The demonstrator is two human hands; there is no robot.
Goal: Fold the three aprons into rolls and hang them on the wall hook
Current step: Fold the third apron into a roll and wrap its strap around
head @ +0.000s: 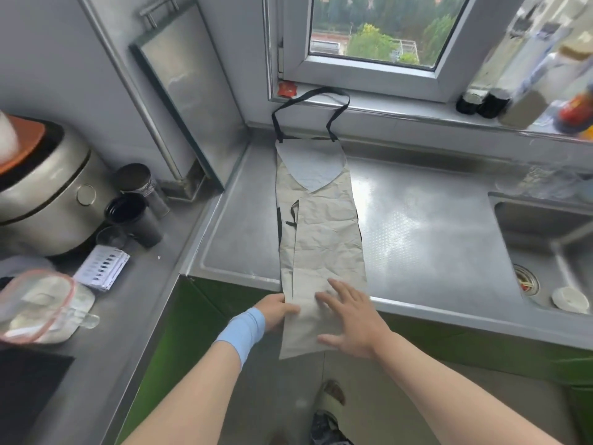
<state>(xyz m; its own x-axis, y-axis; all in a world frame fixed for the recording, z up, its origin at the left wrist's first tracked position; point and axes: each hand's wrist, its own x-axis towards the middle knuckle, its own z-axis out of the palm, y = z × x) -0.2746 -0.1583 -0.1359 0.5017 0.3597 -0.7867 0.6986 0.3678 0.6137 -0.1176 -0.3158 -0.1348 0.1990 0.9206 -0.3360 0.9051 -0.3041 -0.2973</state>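
Pinching the folded apron's (321, 236) hanging end with the left hand (276, 313), pressing it flat with the spread-out right hand (350, 319), probably to start a tight roll.

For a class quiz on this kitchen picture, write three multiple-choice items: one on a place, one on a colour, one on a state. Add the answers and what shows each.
1. Where does the apron's lower end lie?
A) in a sink
B) hanging over the counter's front edge
C) on a windowsill

2. What colour is the neck strap?
A) black
B) red
C) yellow

3. How is the right hand?
A) clenched in a fist
B) flat on the apron, fingers spread
C) gripping a cup

Answers:
1 B, the folded strip's end droops past the steel edge.
2 A, the loop at the far end is black.
3 B, its palm lies on the fabric.
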